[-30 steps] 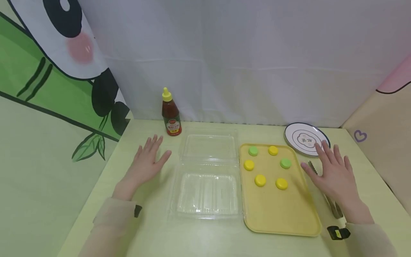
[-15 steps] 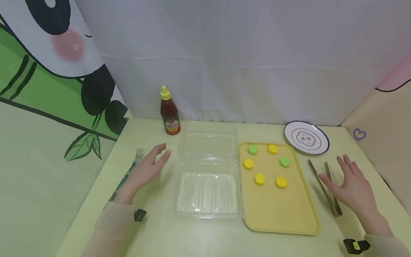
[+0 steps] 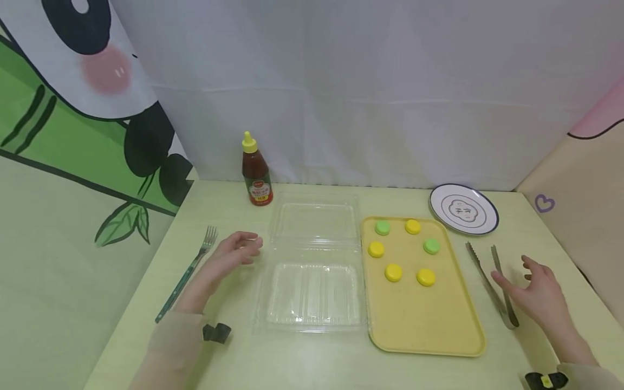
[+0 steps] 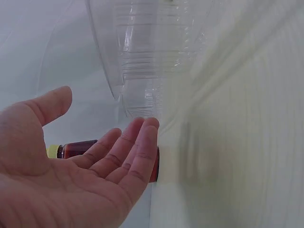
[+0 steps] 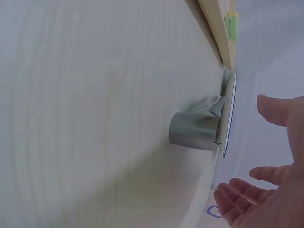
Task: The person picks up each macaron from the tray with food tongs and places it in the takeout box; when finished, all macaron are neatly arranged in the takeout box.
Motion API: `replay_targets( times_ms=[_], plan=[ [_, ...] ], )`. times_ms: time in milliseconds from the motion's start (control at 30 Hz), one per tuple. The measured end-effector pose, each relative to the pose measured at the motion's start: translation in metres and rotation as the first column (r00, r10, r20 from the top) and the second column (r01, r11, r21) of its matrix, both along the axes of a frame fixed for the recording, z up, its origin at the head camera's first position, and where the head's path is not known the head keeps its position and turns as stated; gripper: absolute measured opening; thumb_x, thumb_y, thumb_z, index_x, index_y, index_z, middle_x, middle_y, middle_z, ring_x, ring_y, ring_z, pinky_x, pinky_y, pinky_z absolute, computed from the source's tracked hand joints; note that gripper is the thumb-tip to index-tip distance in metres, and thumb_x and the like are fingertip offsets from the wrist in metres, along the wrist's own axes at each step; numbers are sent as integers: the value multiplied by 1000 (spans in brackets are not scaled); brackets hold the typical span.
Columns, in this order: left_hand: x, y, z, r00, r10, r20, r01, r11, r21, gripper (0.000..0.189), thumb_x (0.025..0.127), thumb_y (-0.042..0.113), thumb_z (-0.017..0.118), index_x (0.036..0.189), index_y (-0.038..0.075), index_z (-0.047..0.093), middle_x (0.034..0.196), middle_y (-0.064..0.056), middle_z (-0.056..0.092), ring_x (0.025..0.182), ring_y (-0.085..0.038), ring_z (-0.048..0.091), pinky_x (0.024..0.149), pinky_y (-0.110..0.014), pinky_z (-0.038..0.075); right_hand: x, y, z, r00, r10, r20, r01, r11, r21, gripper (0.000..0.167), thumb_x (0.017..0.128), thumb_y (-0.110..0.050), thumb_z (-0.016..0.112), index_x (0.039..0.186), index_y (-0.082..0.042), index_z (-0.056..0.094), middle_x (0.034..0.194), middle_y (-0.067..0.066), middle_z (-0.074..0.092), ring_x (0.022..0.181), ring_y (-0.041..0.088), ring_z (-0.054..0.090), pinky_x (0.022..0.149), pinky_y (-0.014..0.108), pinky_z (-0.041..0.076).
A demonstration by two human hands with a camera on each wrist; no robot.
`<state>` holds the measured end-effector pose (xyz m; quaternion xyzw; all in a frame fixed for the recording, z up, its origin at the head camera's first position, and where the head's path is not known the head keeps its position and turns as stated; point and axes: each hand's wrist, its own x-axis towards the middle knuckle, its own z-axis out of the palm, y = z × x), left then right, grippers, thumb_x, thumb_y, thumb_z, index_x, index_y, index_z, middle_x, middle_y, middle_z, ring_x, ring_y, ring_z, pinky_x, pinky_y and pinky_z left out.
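My left hand [image 3: 226, 265] hovers over the table with loosely bent fingers and holds nothing. It is between a fork [image 3: 181, 285] with a green handle and an opened clear plastic container [image 3: 312, 292]. In the left wrist view its palm [image 4: 61, 190] shows bare, with the sauce bottle [image 4: 78, 148] partly hidden behind the fingers. To the right, my right hand [image 3: 538, 295] is held beside metal tongs [image 3: 511, 319], thumb and fingers spread apart, nothing between them. The right wrist view shows the bent end of the tongs [image 5: 192, 130] apart from that hand.
A yellow tray [image 3: 424, 325] carries several macarons, yellow [image 3: 393, 272] and green [image 3: 431, 246]. Behind it lies a white plate [image 3: 463, 209] with a dark rim. The sauce bottle [image 3: 258, 181] stands upright at the back left, before a white cloth [image 3: 341, 81].
Both hands have turned from palm-down to sideways, their fingers bending loosely. The right hand moved right and nearer, uncovering the tongs and plate; the fork has come into sight beside the left arm.
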<state>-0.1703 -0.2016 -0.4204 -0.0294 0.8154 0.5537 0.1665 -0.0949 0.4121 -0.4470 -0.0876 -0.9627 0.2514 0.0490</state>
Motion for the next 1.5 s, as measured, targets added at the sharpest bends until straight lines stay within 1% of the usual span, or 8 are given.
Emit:
replay_targets(
  times_ms=[200,367,500,733,933,1100,1300,1500],
  plan=[
    [4,2,-6,1000,8,9,-9,998,67,53,100,32,61,135,-6,47,128,-24,58,116,-34,59,100,-45,47,-2,2,-9,998,-23,53,25,999,-46,90,95,-46,62,139,24,27,121,42,43,102,56,52,75,61,46],
    [7,3,-9,1000,13,16,-14,998,67,51,100,32,62,132,-6,51,124,-23,61,112,-32,60,100,-44,47,-3,-2,-14,996,-28,83,34,998,-62,91,94,-45,65,136,27,27,114,43,47,97,53,55,70,53,49],
    [8,5,-10,999,31,13,-32,998,55,49,100,33,61,129,-5,54,120,-21,63,107,-29,62,97,-42,48,-6,-8,-14,993,-24,112,31,998,-62,91,94,-45,64,133,29,27,111,44,48,96,53,55,75,56,48],
    [7,11,-12,998,64,17,-64,996,59,42,101,28,61,123,-8,58,108,-19,65,93,-24,62,86,-34,52,-9,-15,-11,985,-12,171,20,999,-44,90,94,-47,62,128,31,32,112,47,48,100,55,53,81,60,47],
    [7,12,-14,996,86,31,-88,994,58,39,101,26,61,120,-8,60,102,-15,65,87,-20,61,79,-29,52,-11,-15,-15,983,-36,178,43,998,-41,91,92,-49,65,126,31,35,117,49,45,103,58,51,83,60,47],
    [7,12,-18,994,98,48,-101,993,58,36,100,25,61,117,-7,61,98,-12,64,85,-18,60,77,-27,51,-12,-17,-15,985,-29,170,35,999,-36,87,92,-46,66,122,31,37,112,49,47,100,58,53,80,59,47],
    [9,12,-19,995,97,25,-98,992,84,35,100,24,62,114,-8,61,93,-9,63,82,-17,58,75,-27,51,-12,-20,-6,985,-17,169,22,1000,-23,75,93,-36,65,118,30,40,104,44,53,90,52,57,72,53,49],
    [8,12,-19,995,94,16,-95,991,96,33,102,22,60,112,-10,60,89,-8,62,78,-17,56,73,-29,50,-10,-20,-3,984,-27,176,30,999,-19,71,94,-36,65,117,28,43,99,38,57,86,47,59,66,45,48]
  ],
)
